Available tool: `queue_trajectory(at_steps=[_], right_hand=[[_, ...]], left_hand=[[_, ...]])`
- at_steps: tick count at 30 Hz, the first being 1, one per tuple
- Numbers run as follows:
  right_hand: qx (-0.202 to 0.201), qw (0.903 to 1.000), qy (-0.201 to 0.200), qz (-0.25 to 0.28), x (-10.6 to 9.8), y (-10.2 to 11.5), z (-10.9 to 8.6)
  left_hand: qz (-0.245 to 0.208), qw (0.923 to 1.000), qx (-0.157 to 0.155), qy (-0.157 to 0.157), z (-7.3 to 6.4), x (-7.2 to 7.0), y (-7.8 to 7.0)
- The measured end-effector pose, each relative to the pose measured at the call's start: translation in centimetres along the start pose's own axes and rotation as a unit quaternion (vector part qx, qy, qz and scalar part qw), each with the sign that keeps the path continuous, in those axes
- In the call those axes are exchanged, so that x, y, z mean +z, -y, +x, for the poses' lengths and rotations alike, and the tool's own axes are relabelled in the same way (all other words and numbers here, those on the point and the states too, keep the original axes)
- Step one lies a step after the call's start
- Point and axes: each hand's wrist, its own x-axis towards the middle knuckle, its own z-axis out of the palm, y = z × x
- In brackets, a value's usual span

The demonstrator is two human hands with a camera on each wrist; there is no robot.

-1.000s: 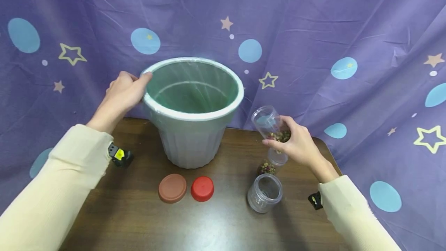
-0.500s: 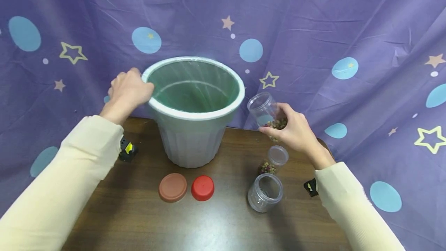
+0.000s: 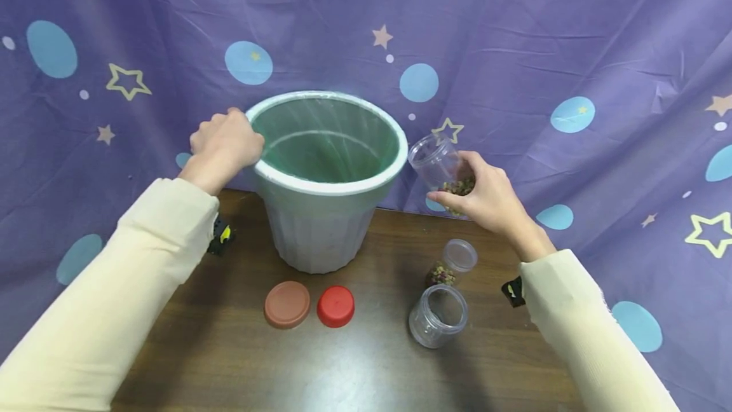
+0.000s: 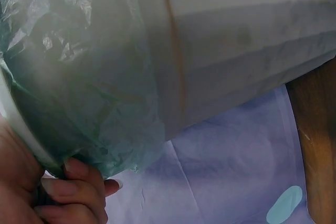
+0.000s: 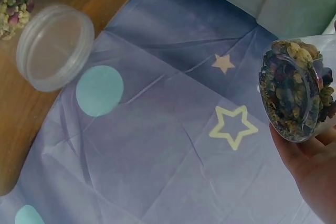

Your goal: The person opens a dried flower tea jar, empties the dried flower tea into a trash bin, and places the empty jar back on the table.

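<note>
My left hand (image 3: pixel 225 142) grips the left rim of a pale grey bin (image 3: pixel 320 227), lined with a thin green plastic bag (image 4: pixel 100 103). In the left wrist view its fingers curl under the rim, against the bag's overhang. My right hand (image 3: pixel 490 199) holds a clear jar (image 3: pixel 430 161) in the air, just right of the bin. The jar tilts with its open mouth up and toward the bin. Dried flower buds (image 5: pixel 291 85) are gathered at its bottom. Inside the bin only the green lining shows.
On the brown table (image 3: pixel 366 348) lie a brownish-pink lid (image 3: pixel 287 304) and a red lid (image 3: pixel 335 306). An open clear jar (image 3: pixel 437 316) stands at the right. Behind it are a clear lid (image 3: pixel 460 255) and more dried buds (image 3: pixel 440 274). A purple curtain (image 3: pixel 492 30) hangs behind.
My right hand has lifted the jar of dried buds up from the table, away from the clear lid. My left hand has turned at the bin's rim, its fingers now lower on the outside.
</note>
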Motion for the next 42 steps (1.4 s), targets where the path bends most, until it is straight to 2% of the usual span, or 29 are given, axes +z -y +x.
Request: queue_trajectory(at_steps=[5,11,19,23,29,42], right_hand=[[-0.011,0.9999,-0.011,-0.005,-0.9,0.4,0.8],[0.009,0.9999,-0.002,-0.014,-1.9,0.9,1.8],[0.015,0.9997,0.013,-0.016,-2.7,1.8,3.2],[0.004,0.9992,0.021,-0.034,-3.0,2.0,3.9],[-0.021,0.9964,0.022,-0.079,-3.0,2.0,4.7],[-0.083,0.9893,0.022,-0.118,-2.8,2.7,5.7]], left_hand=[[0.017,0.9999,0.000,-0.005,-0.1,-0.1,-0.2],[0.057,0.9983,0.011,0.003,0.0,-0.3,-0.6],[0.079,0.9967,0.018,0.002,0.2,-0.7,-0.9],[0.083,0.9964,0.012,0.006,0.2,-0.7,-1.1],[0.074,0.9972,0.013,-0.005,0.1,-0.3,-0.8],[0.079,0.9967,0.018,-0.004,0.2,-0.4,-0.9]])
